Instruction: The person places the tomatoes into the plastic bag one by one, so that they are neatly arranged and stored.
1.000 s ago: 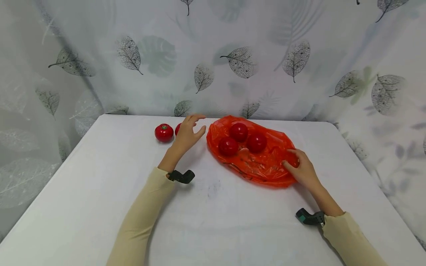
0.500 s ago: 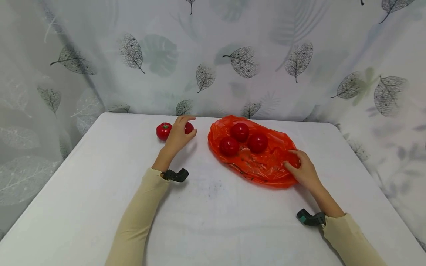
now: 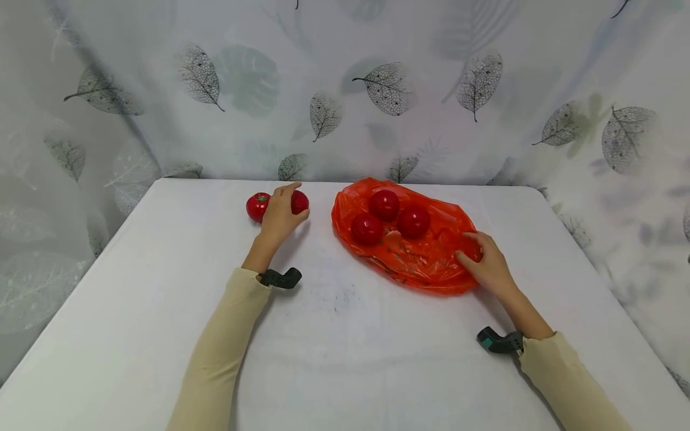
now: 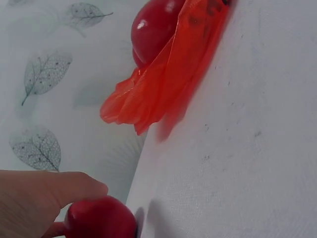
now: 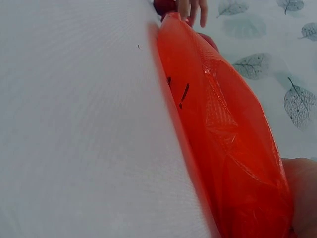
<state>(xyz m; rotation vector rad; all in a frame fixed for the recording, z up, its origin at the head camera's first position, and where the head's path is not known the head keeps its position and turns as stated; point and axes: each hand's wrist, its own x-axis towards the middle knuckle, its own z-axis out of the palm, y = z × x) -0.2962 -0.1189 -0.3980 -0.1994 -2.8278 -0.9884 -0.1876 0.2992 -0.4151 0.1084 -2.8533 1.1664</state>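
Where the left hand [image 3: 280, 214] curls over it, one tomato [image 3: 299, 202] sits near the far edge of the table [image 3: 345, 335], left of centre; fingers arch across its top and the thumb closes on its near side, a grip that reads as suited to lifting.

Second tomato [image 3: 257, 206]: loose, just beside the first on its left, untouched, green calyx showing.

Red plastic bag [image 3: 415, 251]: lying flat, right of centre toward the far edge, its far end bulging over three tomatoes [image 3: 384, 205].

Right hand [image 3: 487, 266]: at the bag's near right end, fingers bent and pinching the film; judged to pin the bag so it does not slide.

Leaf-print curtain [image 3: 388, 90]: hangs behind the table's far edge.

Wrist cameras [image 3: 280, 278]: one strapped at each cream sleeve cuff.
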